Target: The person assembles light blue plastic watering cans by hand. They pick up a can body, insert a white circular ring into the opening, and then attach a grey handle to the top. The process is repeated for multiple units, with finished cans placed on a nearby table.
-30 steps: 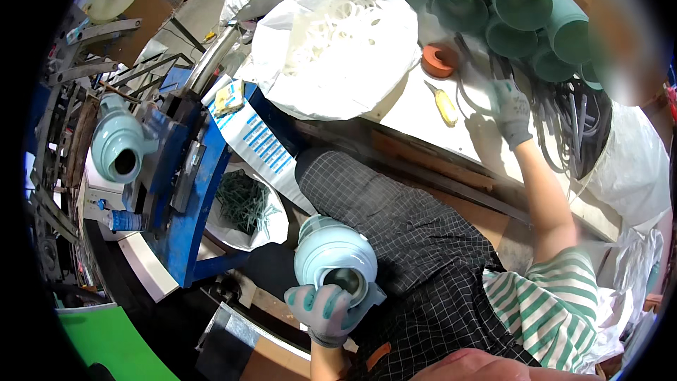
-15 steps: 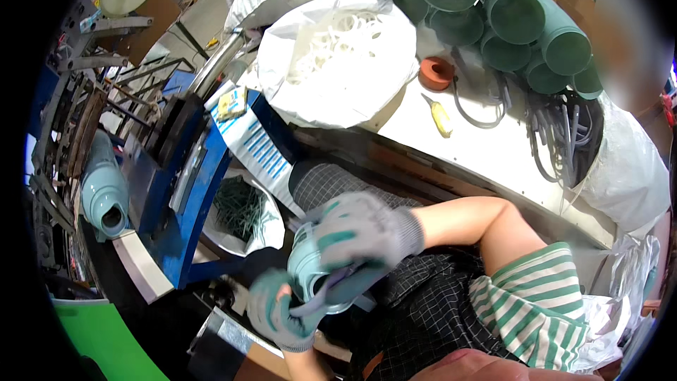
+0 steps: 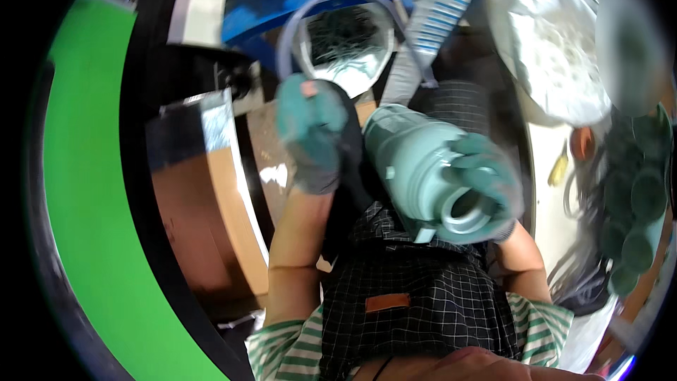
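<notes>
Gripping the mouth end of the pale-green vessel (image 3: 403, 155), the right hand (image 3: 486, 176) lies right; the left hand (image 3: 310, 123) clasps a grey strip (image 3: 284, 51)

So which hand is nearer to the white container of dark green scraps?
Left. The left hand is just below the white container in the picture; the right hand is farther off, lower and to the right, on the teal vessel.

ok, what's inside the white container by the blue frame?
A tangle of dark green strips shows inside the white container. Anything beneath them is covered; a blurred grey strip also arches across the view.
</notes>
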`<state>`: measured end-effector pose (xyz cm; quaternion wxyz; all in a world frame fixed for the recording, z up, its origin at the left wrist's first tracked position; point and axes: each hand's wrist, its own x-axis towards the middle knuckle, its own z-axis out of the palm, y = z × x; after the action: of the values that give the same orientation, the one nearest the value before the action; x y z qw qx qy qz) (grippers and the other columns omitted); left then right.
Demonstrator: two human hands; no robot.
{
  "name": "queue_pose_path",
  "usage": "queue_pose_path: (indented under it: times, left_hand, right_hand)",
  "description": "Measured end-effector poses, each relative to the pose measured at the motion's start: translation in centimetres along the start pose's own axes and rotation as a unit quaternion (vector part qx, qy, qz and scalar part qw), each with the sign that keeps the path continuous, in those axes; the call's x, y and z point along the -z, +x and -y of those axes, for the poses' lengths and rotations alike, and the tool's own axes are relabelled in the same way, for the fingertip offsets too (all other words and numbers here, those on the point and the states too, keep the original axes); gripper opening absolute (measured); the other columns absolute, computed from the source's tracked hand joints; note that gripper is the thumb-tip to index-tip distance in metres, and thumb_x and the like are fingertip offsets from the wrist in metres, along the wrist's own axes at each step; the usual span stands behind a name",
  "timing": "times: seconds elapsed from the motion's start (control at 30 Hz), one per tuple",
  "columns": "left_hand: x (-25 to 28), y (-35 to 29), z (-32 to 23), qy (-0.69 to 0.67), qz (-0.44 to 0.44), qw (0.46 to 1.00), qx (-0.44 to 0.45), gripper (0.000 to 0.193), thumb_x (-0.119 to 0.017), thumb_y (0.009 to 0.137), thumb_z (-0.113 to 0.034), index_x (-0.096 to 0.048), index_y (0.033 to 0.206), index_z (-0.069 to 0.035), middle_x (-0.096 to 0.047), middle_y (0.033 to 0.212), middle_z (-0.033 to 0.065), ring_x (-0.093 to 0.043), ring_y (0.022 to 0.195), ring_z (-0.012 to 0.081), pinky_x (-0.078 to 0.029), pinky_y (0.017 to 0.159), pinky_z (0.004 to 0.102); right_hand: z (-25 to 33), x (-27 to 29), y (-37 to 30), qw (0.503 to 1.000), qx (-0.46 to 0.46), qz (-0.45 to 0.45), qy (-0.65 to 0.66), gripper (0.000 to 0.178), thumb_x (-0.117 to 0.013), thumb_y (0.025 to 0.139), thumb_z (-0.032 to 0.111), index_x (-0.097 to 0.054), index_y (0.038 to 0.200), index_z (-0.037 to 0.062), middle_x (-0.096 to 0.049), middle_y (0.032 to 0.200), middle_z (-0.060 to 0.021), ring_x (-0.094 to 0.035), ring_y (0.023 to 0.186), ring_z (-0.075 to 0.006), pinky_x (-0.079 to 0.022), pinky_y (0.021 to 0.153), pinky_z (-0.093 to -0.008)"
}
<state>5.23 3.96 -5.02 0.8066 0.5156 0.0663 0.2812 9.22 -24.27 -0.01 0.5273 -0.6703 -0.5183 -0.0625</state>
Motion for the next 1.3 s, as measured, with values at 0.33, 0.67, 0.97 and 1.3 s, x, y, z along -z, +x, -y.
queue_pose_path:
  times: [0.33,0.67,0.97,1.3]
  left_hand:
    - [-6.9,-2.2,1.1,-0.093,-0.025,0.947,0.308,0.024,-0.058,0.108,-0.033,-0.054,0.094,-0.014,-0.051,0.070,-0.0018,-0.045,0.055,0.0107,-0.036,0.050,0.0254]
    - [-8.7,-4.3,-2.9,-0.016,0.406,0.877,-0.257,0.019,-0.074,0.091,-0.023,-0.072,0.103,-0.008,-0.071,0.090,0.0072,-0.072,0.083,0.0243,-0.056,0.075,0.0365]
    - [-3.3,-4.5,-2.6,-0.322,0.048,0.911,0.254,0.042,-0.047,0.112,-0.041,-0.047,0.077,-0.018,-0.034,0.055,-0.0071,-0.031,0.048,0.0094,-0.026,0.048,0.0240]
    - [-1.9,-6.2,-2.8,-0.290,0.055,0.930,0.217,0.040,-0.037,0.114,-0.043,-0.046,0.086,-0.016,-0.046,0.070,0.0003,-0.039,0.062,0.0144,-0.032,0.059,0.0297]
  right_hand:
    - [-0.6,0.8,-2.6,0.999,-0.021,-0.014,0.045,0.078,-0.103,0.062,0.035,-0.060,0.122,0.0110,-0.069,0.112,-0.0154,-0.070,0.114,-0.0431,-0.056,0.101,-0.0620]
    - [-1.1,1.1,-0.3,0.990,-0.090,0.041,0.105,0.030,-0.090,0.074,0.018,-0.069,0.091,0.0044,-0.070,0.106,-0.0165,-0.071,0.106,-0.0376,-0.056,0.098,-0.0576]
    - [-1.7,0.3,1.0,0.905,-0.204,-0.220,0.303,0.072,-0.067,0.101,0.042,-0.042,0.157,0.0046,-0.059,0.130,-0.0115,-0.061,0.108,-0.0222,-0.056,0.086,-0.0325]
    - [-6.2,3.7,-0.4,0.659,-0.264,-0.281,0.646,0.059,-0.050,0.112,0.038,-0.045,0.154,-0.0030,-0.063,0.132,-0.0150,-0.061,0.105,-0.0174,-0.054,0.090,-0.0304]
